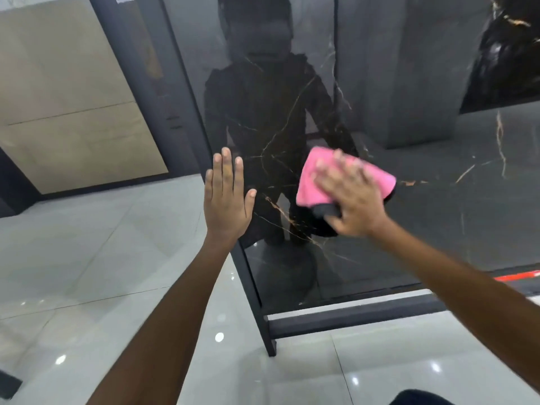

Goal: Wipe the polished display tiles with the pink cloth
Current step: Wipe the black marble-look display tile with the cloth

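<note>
A tall, glossy black display tile (423,200) with gold veins stands upright in a dark metal frame (251,276). The pink cloth (315,182) lies flat against the tile at mid height, with my right hand (350,197) spread over it and pressing it to the surface; the hand is motion-blurred. At the tile's left edge, my left hand (226,197) rests flat against the frame, fingers straight and pointing up. A person's dark reflection shows in the polished surface.
A beige tile panel (73,92) leans on the wall at the left. Glossy light-grey floor tiles (102,273) spread below. The frame's base bar (350,320) runs along the floor. A red strip (517,276) shows at the right edge.
</note>
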Available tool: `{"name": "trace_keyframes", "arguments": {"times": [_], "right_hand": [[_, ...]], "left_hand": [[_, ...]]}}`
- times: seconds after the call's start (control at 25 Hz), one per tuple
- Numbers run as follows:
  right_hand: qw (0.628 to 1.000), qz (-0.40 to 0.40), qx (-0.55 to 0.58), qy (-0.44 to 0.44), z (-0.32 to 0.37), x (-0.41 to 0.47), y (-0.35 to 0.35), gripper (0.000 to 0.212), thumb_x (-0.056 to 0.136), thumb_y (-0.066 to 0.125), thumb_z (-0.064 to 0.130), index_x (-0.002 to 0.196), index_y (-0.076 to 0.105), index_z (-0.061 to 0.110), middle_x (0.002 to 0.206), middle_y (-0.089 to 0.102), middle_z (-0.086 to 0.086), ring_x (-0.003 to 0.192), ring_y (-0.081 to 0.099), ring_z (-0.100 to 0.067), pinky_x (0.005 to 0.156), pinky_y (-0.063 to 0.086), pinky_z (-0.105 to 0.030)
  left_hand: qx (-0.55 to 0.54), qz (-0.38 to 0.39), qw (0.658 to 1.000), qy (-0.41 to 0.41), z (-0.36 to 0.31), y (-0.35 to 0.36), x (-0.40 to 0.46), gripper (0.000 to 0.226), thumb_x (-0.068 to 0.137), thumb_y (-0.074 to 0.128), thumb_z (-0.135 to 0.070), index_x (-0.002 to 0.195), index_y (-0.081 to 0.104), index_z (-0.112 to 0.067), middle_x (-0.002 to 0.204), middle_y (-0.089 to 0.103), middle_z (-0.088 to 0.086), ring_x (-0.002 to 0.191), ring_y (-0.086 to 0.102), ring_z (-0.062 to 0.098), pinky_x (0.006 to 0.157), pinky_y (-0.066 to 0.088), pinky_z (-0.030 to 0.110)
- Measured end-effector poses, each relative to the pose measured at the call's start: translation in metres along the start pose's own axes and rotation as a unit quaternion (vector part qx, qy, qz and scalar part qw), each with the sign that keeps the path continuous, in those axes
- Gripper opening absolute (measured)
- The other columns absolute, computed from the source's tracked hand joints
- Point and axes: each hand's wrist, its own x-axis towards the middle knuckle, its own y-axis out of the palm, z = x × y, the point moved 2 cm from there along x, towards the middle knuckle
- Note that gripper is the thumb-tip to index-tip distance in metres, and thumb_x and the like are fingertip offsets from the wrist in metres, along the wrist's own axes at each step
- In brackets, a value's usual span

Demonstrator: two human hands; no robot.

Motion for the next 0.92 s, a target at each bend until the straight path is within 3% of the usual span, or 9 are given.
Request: {"name": "trace_keyframes", "arguments": {"times": [0.16, 0.24, 0.32, 0.4, 0.48, 0.56, 0.64, 0.84, 0.92], "right_hand": [[0.904, 0.26, -0.008, -0.338, 0.034, -0.097, 0.027, 0.082, 0.069, 0.073, 0.018, 0.143, 0.039, 0.022, 0.154, 0.026, 0.002, 0.144, 0.021, -0.021, 0.116, 0.027, -0.046], [0.948, 0.169, 0.013, -0.268, 0.021, -0.065, 0.017, 0.066, 0.077, 0.061, 0.015, 0.139, 0.041, 0.022, 0.154, 0.028, 0.001, 0.148, 0.008, -0.02, 0.12, 0.013, -0.041], [0.997, 0.011, 0.071, -0.014, 0.009, -0.012, -0.002, 0.047, 0.087, 0.053, 0.02, 0.134, 0.045, 0.018, 0.147, 0.038, -0.004, 0.148, 0.012, -0.021, 0.118, 0.011, -0.04], [0.986, -0.078, 0.089, 0.12, 0.013, 0.008, -0.001, 0.039, 0.095, 0.052, 0.025, 0.132, 0.049, 0.014, 0.143, 0.047, -0.007, 0.146, 0.02, -0.024, 0.116, 0.015, -0.039], [0.999, -0.001, 0.051, -0.007, 0.044, -0.018, 0.021, 0.057, 0.084, 0.064, 0.019, 0.137, 0.044, 0.016, 0.145, 0.044, -0.003, 0.148, 0.011, -0.018, 0.119, 0.008, -0.036], [0.961, 0.17, 0.044, -0.215, 0.077, -0.068, 0.042, 0.084, 0.067, 0.071, 0.006, 0.143, 0.037, 0.018, 0.151, 0.035, 0.001, 0.148, 0.0, -0.016, 0.12, -0.003, -0.035], [0.934, 0.212, 0.025, -0.286, 0.072, -0.081, 0.043, 0.083, 0.068, 0.069, 0.0, 0.143, 0.039, 0.018, 0.153, 0.035, 0.0, 0.148, 0.005, -0.019, 0.12, -0.007, -0.035], [0.992, -0.057, 0.023, 0.108, 0.046, -0.022, 0.02, 0.037, 0.096, 0.048, 0.024, 0.133, 0.052, 0.019, 0.143, 0.047, -0.006, 0.142, 0.029, -0.029, 0.116, 0.016, -0.039], [0.999, -0.009, -0.024, 0.04, 0.072, -0.047, 0.041, 0.049, 0.089, 0.048, 0.019, 0.139, 0.046, 0.02, 0.147, 0.043, -0.004, 0.143, 0.025, -0.03, 0.118, 0.009, -0.039]], "left_hand": [[-0.001, -0.011, 1.0, 0.005, 0.004, 0.001, -0.002, 0.057, 0.106, 0.011, -0.039, 0.149, 0.023, -0.003, 0.151, 0.035, 0.022, 0.14, 0.029, 0.037, 0.12, -0.001, 0.034], [-0.003, -0.016, 1.0, 0.0, 0.003, 0.003, -0.006, 0.057, 0.106, 0.011, -0.039, 0.148, 0.024, -0.003, 0.15, 0.036, 0.022, 0.14, 0.03, 0.037, 0.12, -0.001, 0.034], [-0.022, -0.026, 0.999, -0.012, 0.001, 0.007, -0.011, 0.055, 0.106, 0.013, -0.038, 0.148, 0.023, -0.003, 0.15, 0.036, 0.023, 0.14, 0.024, 0.035, 0.12, -0.001, 0.034], [-0.029, -0.031, 0.999, -0.014, 0.0, 0.009, -0.016, 0.054, 0.106, 0.015, -0.036, 0.148, 0.024, -0.003, 0.15, 0.036, 0.023, 0.14, 0.022, 0.034, 0.12, -0.001, 0.034], [-0.023, -0.035, 0.999, -0.008, 0.0, 0.012, -0.02, 0.054, 0.106, 0.017, -0.036, 0.148, 0.024, -0.003, 0.149, 0.036, 0.023, 0.14, 0.023, 0.035, 0.12, 0.0, 0.034], [-0.016, -0.037, 0.999, -0.003, -0.001, 0.014, -0.025, 0.054, 0.106, 0.017, -0.036, 0.148, 0.025, -0.003, 0.15, 0.034, 0.022, 0.139, 0.023, 0.035, 0.12, -0.001, 0.035], [-0.003, -0.043, 0.999, 0.001, -0.004, 0.016, -0.03, 0.055, 0.106, 0.016, -0.038, 0.147, 0.026, -0.002, 0.15, 0.031, 0.02, 0.139, 0.024, 0.035, 0.12, -0.001, 0.035], [-0.011, -0.055, 0.998, -0.008, -0.006, 0.02, -0.035, 0.055, 0.106, 0.016, -0.037, 0.146, 0.028, -0.002, 0.146, 0.041, 0.024, 0.137, 0.026, 0.035, 0.12, 0.001, 0.035], [-0.017, -0.059, 0.998, -0.007, -0.007, 0.022, -0.036, 0.054, 0.106, 0.017, -0.037, 0.146, 0.027, -0.002, 0.145, 0.042, 0.025, 0.137, 0.026, 0.035, 0.12, 0.001, 0.036]]}}
